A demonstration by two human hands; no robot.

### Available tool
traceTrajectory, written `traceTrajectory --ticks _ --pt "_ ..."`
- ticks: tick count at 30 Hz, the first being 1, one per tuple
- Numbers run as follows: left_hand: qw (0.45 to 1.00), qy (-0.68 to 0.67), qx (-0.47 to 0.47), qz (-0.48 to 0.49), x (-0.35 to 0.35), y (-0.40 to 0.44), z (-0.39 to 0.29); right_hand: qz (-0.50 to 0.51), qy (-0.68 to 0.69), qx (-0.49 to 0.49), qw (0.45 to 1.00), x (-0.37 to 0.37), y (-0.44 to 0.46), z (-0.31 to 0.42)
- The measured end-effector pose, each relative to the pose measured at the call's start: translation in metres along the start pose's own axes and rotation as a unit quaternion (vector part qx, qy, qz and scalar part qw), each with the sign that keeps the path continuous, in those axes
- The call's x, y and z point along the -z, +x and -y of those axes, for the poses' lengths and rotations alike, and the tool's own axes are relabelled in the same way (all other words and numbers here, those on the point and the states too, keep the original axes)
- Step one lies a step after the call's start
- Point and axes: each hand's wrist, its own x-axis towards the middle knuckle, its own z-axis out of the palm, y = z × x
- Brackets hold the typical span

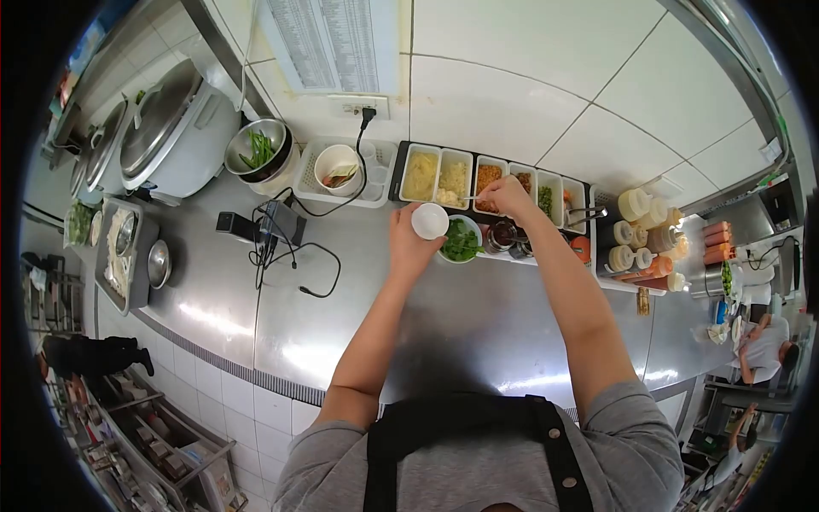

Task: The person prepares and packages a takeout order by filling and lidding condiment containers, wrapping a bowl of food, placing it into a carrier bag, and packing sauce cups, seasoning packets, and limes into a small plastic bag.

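My left hand (413, 247) is wrapped round a small white cup (429, 221), held just in front of the ingredient tray. A spoon (474, 198) is pinched in my right hand (508, 199), its tip at the container of pale yellow minced food (453, 179). Beside it are a container of pale yellow paste (421, 175) and one of orange-brown bits (489, 177). Green leaves (461, 241) fill a bowl between my hands. The cup's inside looks white; any contents are too small to tell.
Cables (294, 247) and a black device (237, 226) lie on the steel counter (341, 341). A white basket (381, 181), green beans in a bowl (258, 149) and large pots (179, 136) stand left. Squeeze bottles (640, 235) stand right. Other people (765, 346) are at the far edges.
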Motion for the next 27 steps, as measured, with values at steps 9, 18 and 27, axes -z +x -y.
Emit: traceTrajectory --ticks 9,18,27 --pt "1.000 0.017 -0.009 0.013 0.009 0.013 -0.016 -0.033 0.074 -0.011 0.997 0.024 -0.004 0.004" --pt "0.993 0.107 -0.034 0.022 -0.014 0.049 -0.032 -0.100 -0.034 0.115 0.988 0.025 -0.042 0.039" --pt "0.999 0.033 -0.032 0.018 -0.021 0.047 -0.032 -0.241 -0.233 0.427 0.840 -0.003 -0.097 0.017"
